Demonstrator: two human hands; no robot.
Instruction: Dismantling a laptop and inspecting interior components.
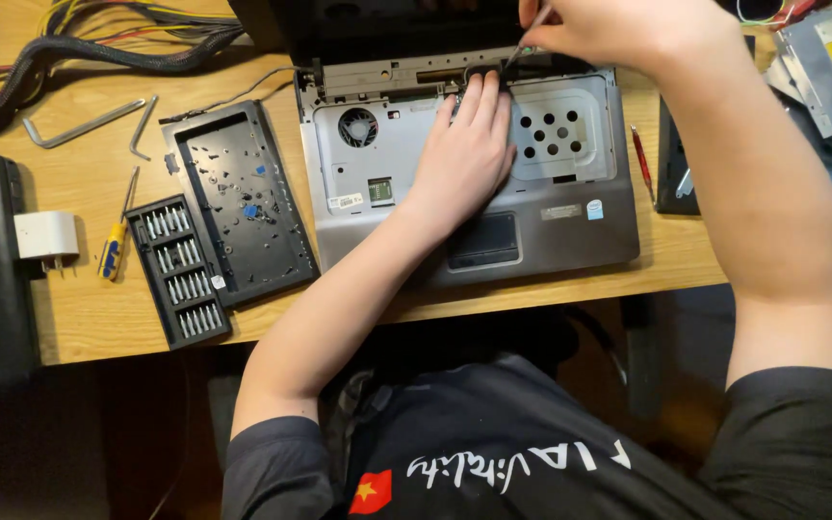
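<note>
Wooden counter [89,318] carried a grey laptop base [474,164], keyboard removed, lying crosswise before the person. Its hinge strip [406,77] ran left to right along the far edge. Left hand [464,159] lay flat on the base, fingers [479,101] extended, touching that strip. Right hand [618,29] hovered just beyond, fingers closed around a thin screwdriver [522,43] angled down toward the strip. Left of the base sat a bit case [180,270], a dark tray [238,202] and hex keys [84,125].

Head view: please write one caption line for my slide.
Left hand flat on the opened grey laptop chassis; right hand holds a thin metal tool at the hinge strip.
</note>
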